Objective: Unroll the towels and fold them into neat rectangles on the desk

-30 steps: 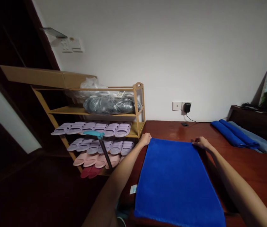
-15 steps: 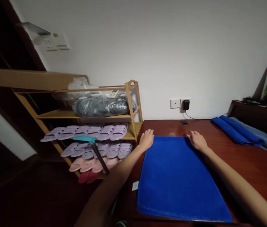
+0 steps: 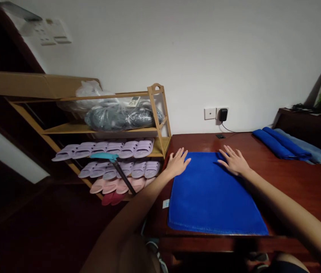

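Observation:
A blue towel (image 3: pixel 214 193) lies spread flat on the reddish-brown wooden table (image 3: pixel 285 185), its stitched hem along the table's front edge. A small white tag (image 3: pixel 166 204) sticks out from its left side. My left hand (image 3: pixel 177 163) rests on the towel's far left corner, fingers spread. Over the far right corner lies my right hand (image 3: pixel 234 161), also with fingers apart. Neither hand grips the cloth.
Rolled blue towels (image 3: pixel 281 144) and a grey-blue cloth (image 3: pixel 317 151) lie at the table's back right. Left of the table stands a wooden shoe rack (image 3: pixel 160 125) with several slippers (image 3: pixel 143 148) and a plastic-wrapped bundle (image 3: pixel 120 117). A black adapter (image 3: pixel 223 114) is plugged into the wall.
Both hands have spread their fingers and moved slightly inward onto the towel's far corners. The view has tilted down, showing more of the table's front edge.

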`<state>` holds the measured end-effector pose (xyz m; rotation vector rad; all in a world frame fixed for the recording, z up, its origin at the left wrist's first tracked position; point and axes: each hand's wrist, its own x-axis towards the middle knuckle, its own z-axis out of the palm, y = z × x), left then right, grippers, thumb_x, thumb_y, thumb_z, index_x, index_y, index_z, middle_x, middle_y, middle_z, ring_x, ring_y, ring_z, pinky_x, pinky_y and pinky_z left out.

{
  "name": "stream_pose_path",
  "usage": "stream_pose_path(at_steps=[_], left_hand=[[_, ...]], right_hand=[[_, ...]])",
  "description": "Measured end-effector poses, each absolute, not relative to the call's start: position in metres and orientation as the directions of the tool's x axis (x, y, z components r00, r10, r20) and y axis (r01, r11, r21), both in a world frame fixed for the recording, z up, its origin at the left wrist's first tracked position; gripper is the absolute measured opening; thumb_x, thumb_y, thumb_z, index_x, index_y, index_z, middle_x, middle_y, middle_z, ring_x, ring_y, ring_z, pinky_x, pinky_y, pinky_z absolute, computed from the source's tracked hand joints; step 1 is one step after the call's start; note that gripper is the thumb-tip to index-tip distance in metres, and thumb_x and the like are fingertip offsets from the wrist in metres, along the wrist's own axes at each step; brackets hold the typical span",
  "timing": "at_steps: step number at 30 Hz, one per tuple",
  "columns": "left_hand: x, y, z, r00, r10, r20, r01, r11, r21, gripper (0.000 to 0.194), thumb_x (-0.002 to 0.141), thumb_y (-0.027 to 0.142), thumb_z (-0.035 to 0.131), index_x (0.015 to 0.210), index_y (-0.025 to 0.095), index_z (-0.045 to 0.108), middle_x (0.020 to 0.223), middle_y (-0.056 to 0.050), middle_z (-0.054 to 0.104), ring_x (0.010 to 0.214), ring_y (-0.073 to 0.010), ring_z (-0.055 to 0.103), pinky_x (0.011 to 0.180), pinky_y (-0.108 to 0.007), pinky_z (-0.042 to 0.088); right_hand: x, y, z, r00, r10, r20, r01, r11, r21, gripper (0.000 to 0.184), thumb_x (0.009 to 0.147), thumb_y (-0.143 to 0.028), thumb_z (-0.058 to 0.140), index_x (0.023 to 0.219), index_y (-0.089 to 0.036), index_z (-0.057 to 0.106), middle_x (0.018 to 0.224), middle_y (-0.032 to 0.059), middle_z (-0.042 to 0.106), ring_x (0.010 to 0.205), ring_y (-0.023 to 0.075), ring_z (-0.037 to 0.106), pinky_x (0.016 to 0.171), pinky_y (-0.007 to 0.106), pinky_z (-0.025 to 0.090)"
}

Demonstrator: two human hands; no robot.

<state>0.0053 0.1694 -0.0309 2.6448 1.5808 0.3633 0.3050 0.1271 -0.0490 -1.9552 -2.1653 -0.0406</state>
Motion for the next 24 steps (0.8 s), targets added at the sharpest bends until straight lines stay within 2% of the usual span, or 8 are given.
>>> stream_pose_path(at_steps=[3, 5, 7, 10, 12, 18, 21, 24], left_hand=[[-0.028, 0.124, -0.022, 0.56, 0.788, 0.256, 0.768, -0.61, 0.198, 0.041, 0.096, 0.04, 0.036, 0.127, 0.019, 0.054, 0.142, -0.01, 0.044, 0.132, -0.0234, 0.039, 0.107, -0.042, 0.029], [-0.055, 0.085, -0.022, 0.611, 0.736, 0.292, 0.691, -0.676, 0.256, 0.035, 0.096, 0.038, 0.04, 0.12, 0.022, 0.058, 0.139, -0.007, 0.048, 0.128, -0.0214, 0.044, 0.106, -0.037, 0.033], [-0.076, 0.047, -0.025, 0.668, 0.692, 0.273, 0.627, -0.721, 0.294, 0.035, 0.096, 0.035, 0.041, 0.128, 0.025, 0.053, 0.144, -0.005, 0.043, 0.131, -0.0207, 0.04, 0.107, -0.038, 0.032], [-0.092, 0.004, -0.032, 0.774, 0.607, 0.179, 0.554, -0.786, 0.273, 0.047, 0.095, 0.034, 0.046, 0.141, 0.029, 0.037, 0.148, -0.003, 0.037, 0.136, -0.0224, 0.032, 0.11, -0.041, 0.028], [-0.095, -0.011, -0.035, 0.8, 0.581, 0.149, 0.542, -0.806, 0.238, 0.051, 0.094, 0.033, 0.049, 0.143, 0.029, 0.034, 0.147, -0.003, 0.037, 0.136, -0.0229, 0.031, 0.11, -0.042, 0.027], [-0.098, -0.019, -0.039, 0.817, 0.54, 0.203, 0.534, -0.841, 0.09, 0.057, 0.093, 0.032, 0.051, 0.145, 0.024, 0.03, 0.147, -0.006, 0.037, 0.136, -0.0242, 0.032, 0.108, -0.043, 0.029], [-0.098, -0.026, -0.041, 0.839, 0.489, 0.239, 0.508, -0.861, -0.024, 0.058, 0.09, 0.037, 0.055, 0.141, 0.018, 0.037, 0.144, -0.011, 0.041, 0.134, -0.0279, 0.035, 0.104, -0.045, 0.035], [-0.094, -0.032, -0.046, 0.835, 0.45, 0.317, 0.513, -0.845, -0.153, 0.045, 0.091, 0.029, 0.054, 0.132, 0.013, 0.047, 0.14, -0.013, 0.046, 0.132, -0.0291, 0.038, 0.103, -0.045, 0.037]], right_hand=[[0.304, 0.068, -0.03, -0.215, 0.97, 0.113, 0.949, 0.235, -0.21, 0.069, 0.089, -0.065, 0.02, 0.148, -0.027, 0.022, 0.155, 0.0065, 0.008, 0.142, 0.0233, 0.004, 0.112, 0.053, 0.012], [0.303, 0.02, -0.023, -0.363, 0.93, 0.054, 0.899, 0.365, -0.241, 0.062, 0.091, -0.06, 0.025, 0.148, -0.036, 0.015, 0.155, -0.0007, 0.005, 0.142, 0.0217, 0.004, 0.113, 0.052, 0.013], [0.301, -0.023, -0.025, -0.413, 0.91, 0.044, 0.88, 0.411, -0.236, 0.061, 0.092, -0.056, 0.029, 0.148, -0.04, 0.009, 0.155, -0.0038, 0.005, 0.142, 0.0213, 0.007, 0.113, 0.052, 0.015], [0.298, -0.063, -0.041, -0.423, 0.904, 0.056, 0.885, 0.426, -0.189, 0.063, 0.092, -0.054, 0.034, 0.148, -0.04, 0.007, 0.155, -0.0031, 0.007, 0.141, 0.0227, 0.012, 0.112, 0.052, 0.02], [0.297, -0.072, -0.054, -0.432, 0.899, 0.076, 0.886, 0.439, -0.151, 0.065, 0.091, -0.053, 0.037, 0.148, -0.038, 0.009, 0.154, -0.002, 0.008, 0.141, 0.0234, 0.015, 0.111, 0.051, 0.023], [0.301, -0.075, -0.067, -0.458, 0.876, 0.153, 0.881, 0.47, -0.054, 0.069, 0.089, -0.053, 0.042, 0.149, -0.033, 0.013, 0.154, 0.0012, 0.013, 0.141, 0.0239, 0.017, 0.111, 0.048, 0.026], [0.304, -0.082, -0.068, -0.502, 0.85, 0.161, 0.86, 0.51, -0.009, 0.076, 0.087, -0.056, 0.045, 0.15, -0.03, 0.012, 0.154, 0.0028, 0.013, 0.141, 0.0246, 0.017, 0.111, 0.047, 0.028], [0.305, -0.087, -0.074, -0.508, 0.839, 0.193, 0.858, 0.511, 0.038, 0.074, 0.087, -0.051, 0.047, 0.149, -0.029, 0.013, 0.154, 0.0033, 0.015, 0.14, 0.0245, 0.019, 0.11, 0.045, 0.03]])
